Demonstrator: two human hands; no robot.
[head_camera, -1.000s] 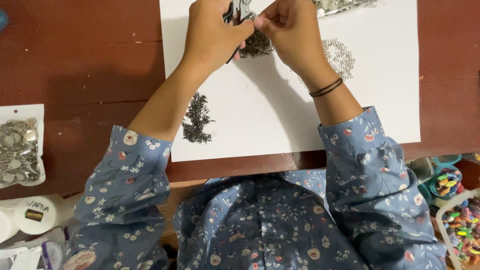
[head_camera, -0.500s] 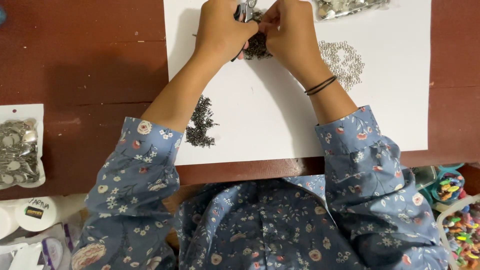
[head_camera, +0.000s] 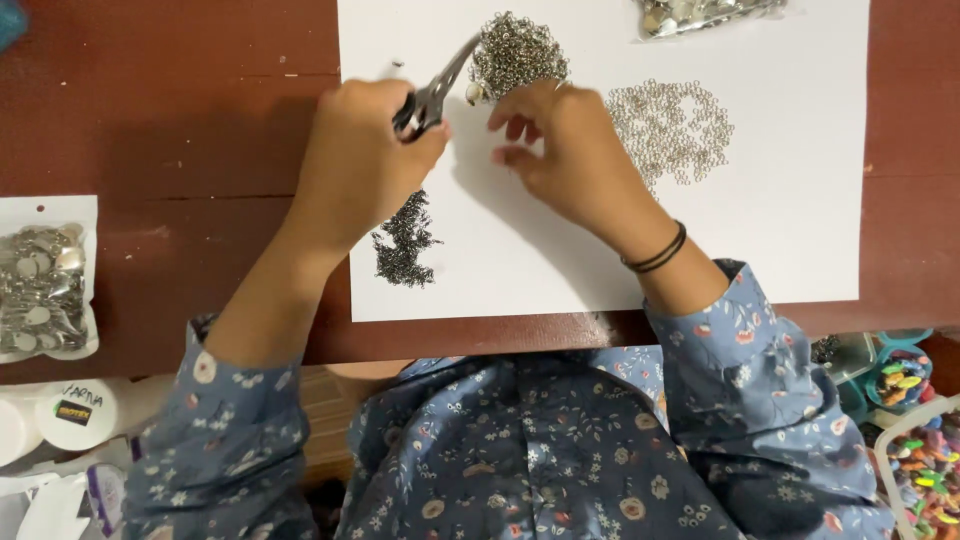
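The left hand (head_camera: 365, 160) is curled tight around the dark handles of a pair of slim metal pliers (head_camera: 440, 85), whose tips point up and to the right at a dense heap of small dark-silver metal rings (head_camera: 520, 52) on the white paper sheet (head_camera: 780, 230). The right hand (head_camera: 560, 155) is loosely cupped, fingers bent, with its fingertips near a tiny pale piece just below the pliers' tips; whether they pinch it cannot be told. Half a second ago both hands were pressed together higher up, over the heap; now they are apart and lower in view, and the heap lies uncovered. A flat spread of lighter silver rings (head_camera: 672, 130) lies right of the right hand, and a small pile of dark pins (head_camera: 405, 245) under the left wrist. The clear bag of silver pieces (head_camera: 700, 15) is cut off at the top edge of the dark red wooden surface (head_camera: 170, 130).
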